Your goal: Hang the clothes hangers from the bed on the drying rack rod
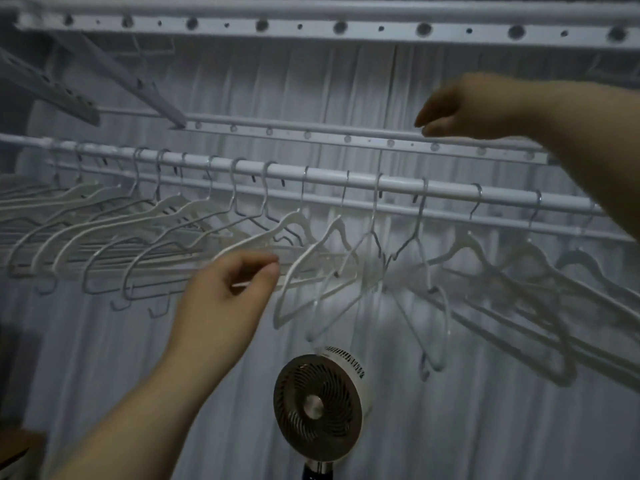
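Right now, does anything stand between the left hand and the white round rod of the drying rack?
Yes: white plastic hangers, already hooked on the white round rod, hang just above the left hand.

Top rail (339, 27): overhead, above all else, runs L to R.
Perforated rail (346, 138): below top rail, behind and above rod.
Rod (329, 176): near side of rack, runs L to R across centre.
Hangers (292, 218): hooked on rod in a row, packed tight at L, looser at R.
Curtain (242, 84): far, behind rack.
Fan (318, 400): below rod, centre, in front of curtain.
L hand (225, 299): near, below rod, at mid-row hangers.
R hand (460, 109): upper R, just above perforated rail.
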### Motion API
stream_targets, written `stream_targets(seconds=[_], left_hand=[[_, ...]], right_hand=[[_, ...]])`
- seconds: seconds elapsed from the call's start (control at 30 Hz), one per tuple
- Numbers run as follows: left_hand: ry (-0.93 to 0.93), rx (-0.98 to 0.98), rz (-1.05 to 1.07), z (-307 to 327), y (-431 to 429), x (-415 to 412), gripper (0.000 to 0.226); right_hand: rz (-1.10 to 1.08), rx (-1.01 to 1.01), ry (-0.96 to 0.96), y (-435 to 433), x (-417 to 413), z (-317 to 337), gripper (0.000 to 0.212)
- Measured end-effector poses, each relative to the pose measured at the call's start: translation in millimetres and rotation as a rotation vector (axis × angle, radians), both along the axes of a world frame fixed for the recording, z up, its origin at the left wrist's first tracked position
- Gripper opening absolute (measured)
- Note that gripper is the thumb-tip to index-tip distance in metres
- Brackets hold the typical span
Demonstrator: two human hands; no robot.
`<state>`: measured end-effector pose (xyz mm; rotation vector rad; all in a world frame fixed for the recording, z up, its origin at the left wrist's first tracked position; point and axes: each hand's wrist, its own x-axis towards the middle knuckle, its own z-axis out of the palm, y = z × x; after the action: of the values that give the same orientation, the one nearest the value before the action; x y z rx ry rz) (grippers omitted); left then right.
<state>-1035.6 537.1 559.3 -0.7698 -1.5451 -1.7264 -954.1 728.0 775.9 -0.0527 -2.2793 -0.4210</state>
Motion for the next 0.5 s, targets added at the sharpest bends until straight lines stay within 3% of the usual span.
stream_targets(seconds=[0.2, 0.5], left_hand=[[-0.088, -0.202, -0.296, -7.6, -7.0, -33.5, 0.011], [-0.163, -0.219, -0.532, -9.8, 7.8, -48.1, 0.011]], right_hand=[[-0.115, -0.073, -0.096, -38.2, -56.2, -6.2, 0.036], [-0.298, -0.183, -0.118, -18.4, -92.6, -15.0, 0.048]])
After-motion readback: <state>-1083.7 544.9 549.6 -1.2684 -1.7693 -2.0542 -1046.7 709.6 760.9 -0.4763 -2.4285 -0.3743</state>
